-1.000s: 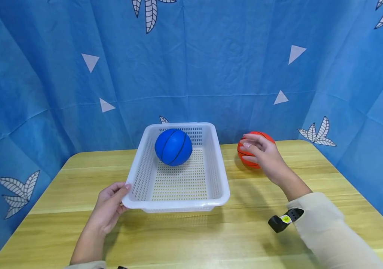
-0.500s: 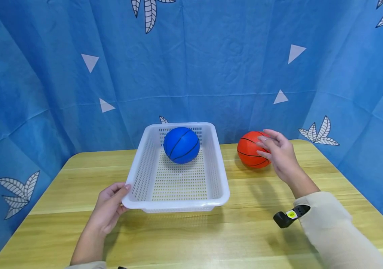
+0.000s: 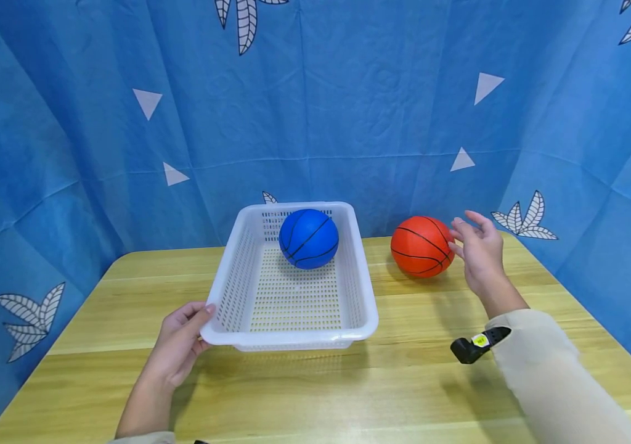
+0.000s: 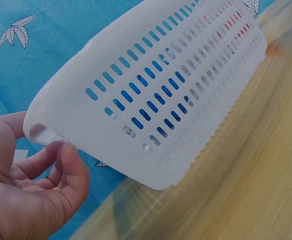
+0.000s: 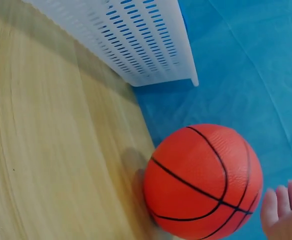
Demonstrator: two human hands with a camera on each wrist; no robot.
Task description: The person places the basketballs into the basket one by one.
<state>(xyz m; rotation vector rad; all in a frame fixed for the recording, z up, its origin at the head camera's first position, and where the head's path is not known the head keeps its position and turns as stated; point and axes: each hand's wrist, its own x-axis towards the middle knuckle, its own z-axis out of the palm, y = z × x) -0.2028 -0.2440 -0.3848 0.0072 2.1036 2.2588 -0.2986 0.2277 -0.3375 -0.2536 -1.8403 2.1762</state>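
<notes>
On a yellowish wood-grain table (image 3: 293, 394), a left hand (image 3: 179, 342) grips a white perforated plastic basket (image 3: 293, 338) while a right hand (image 3: 482, 250) hovers beside an orange-red rubbery ball (image 3: 422, 246)

The left fingers are curled under the basket's rim at its near left corner, with the thumb pressed over the top, so the rim is pinched between them. The right fingers are loose and slightly bent, free of any grasp, just right of the orange-red ball; whether a fingertip touches it, one cannot tell. That ball, lined in black, sits toward the table's far edge, right of the basket and apart from it. A bright blue ball with black lines (image 3: 309, 239) lies inside the basket, in its far part and right of the middle. A cream sleeve (image 3: 548, 370) covers the right forearm, and a black wrist strap (image 3: 497, 336) shows at its cuff. Blue cloth with white triangles and leaf prints (image 3: 360, 111) hangs along the far side.
</notes>
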